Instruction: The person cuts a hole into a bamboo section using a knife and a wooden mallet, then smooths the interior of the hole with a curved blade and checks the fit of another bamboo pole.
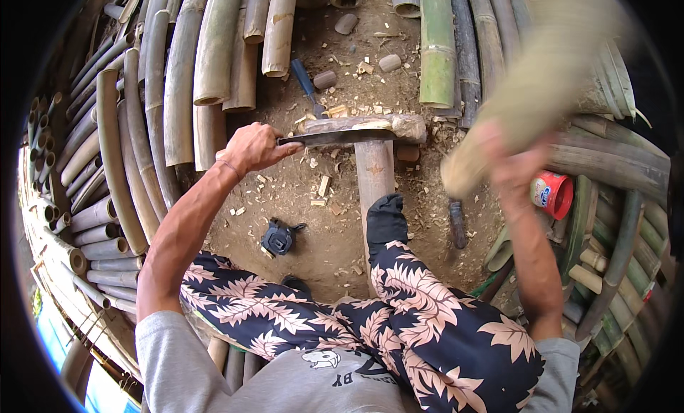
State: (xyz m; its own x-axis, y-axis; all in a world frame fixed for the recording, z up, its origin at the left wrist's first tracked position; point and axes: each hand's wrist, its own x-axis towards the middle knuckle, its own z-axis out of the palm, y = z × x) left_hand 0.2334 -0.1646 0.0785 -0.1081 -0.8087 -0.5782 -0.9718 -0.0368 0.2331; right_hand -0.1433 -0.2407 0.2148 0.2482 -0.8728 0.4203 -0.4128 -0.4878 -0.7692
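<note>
My left hand point(253, 148) is closed round the handle of a machete point(338, 136). Its dark blade lies level across the far end of a bamboo pole point(374, 172), in front of a short wooden log point(407, 126). In my right hand point(511, 160) is a thick, pale wooden club point(531, 85), smeared by motion and raised to the right of the blade. The fingers are blurred but wrapped round it. My foot in a black sock point(387, 220) rests on the bamboo pole.
Bamboo poles point(182, 78) lie stacked at left, far side and right. On the chip-strewn dirt are a black tape measure point(279, 237), a blue-handled tool point(303, 78), a dark-handled tool point(457, 224) and short bamboo offcuts point(390, 63). A red can point(561, 195) sits at right.
</note>
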